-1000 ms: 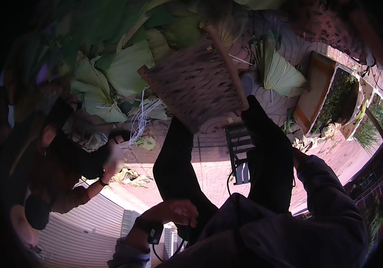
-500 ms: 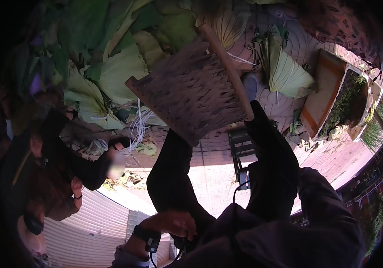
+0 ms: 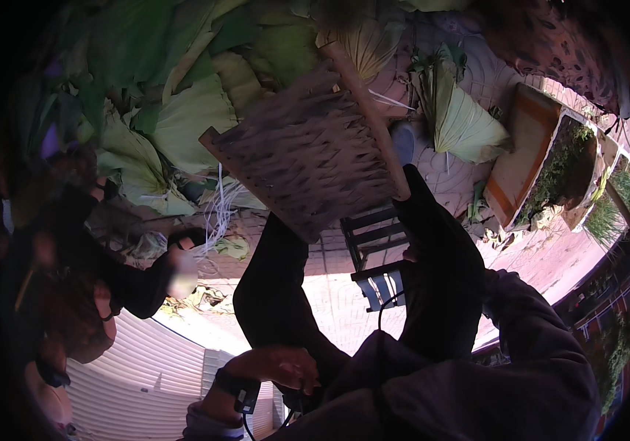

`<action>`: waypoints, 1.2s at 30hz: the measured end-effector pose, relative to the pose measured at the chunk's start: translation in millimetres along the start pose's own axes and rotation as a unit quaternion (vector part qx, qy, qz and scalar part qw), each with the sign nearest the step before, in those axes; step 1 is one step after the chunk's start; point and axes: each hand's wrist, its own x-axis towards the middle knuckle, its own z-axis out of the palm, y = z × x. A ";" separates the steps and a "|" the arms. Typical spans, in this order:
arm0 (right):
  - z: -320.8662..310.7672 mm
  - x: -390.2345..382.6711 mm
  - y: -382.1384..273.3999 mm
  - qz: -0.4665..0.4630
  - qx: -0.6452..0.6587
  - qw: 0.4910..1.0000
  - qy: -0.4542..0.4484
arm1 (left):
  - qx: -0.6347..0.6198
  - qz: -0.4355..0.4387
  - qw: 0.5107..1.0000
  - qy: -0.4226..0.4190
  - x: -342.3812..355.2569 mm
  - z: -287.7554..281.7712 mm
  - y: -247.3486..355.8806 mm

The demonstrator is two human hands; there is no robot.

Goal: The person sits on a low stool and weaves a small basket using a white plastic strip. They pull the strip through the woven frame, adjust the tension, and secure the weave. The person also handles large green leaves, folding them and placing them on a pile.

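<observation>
My left hand (image 3: 291,367) is over my lap at the bottom, its fingers curled loosely together with nothing visible in them. Most of my right hand (image 3: 409,253) is hidden behind my right leg; only a bit of its fingers shows, at the edge of a dark slatted stool (image 3: 375,239). That stool hangs beside and partly behind my right leg. Beyond my knees is a woven seat (image 3: 307,147) strung between two wooden bars. A dark device with a cable is strapped to my left wrist.
Large green leaves (image 3: 193,121) are heaped at the far left, with a bundle of white string (image 3: 219,209) below them. A folded leaf fan (image 3: 465,121) lies at right on the paving. Planter boxes (image 3: 524,154) stand farther right. At left another person (image 3: 134,275) works.
The dark slatted stool has shifted left, out from behind my right leg, and more of it shows. Part of my right hand has come into sight. My left hand stays almost still.
</observation>
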 end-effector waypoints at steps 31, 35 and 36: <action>-15.0 -80.9 97.0 0.045 -0.135 0.983 -0.117 | 0.136 0.277 0.944 -0.117 54.2 -43.7 -15.4; -10.9 -102.1 130.2 0.041 -0.157 0.979 -0.127 | 0.197 0.314 0.922 -0.106 67.9 -44.5 -36.8; -10.2 -107.6 138.6 0.040 -0.162 0.978 -0.126 | 0.226 0.324 0.912 -0.107 71.2 -46.4 -38.9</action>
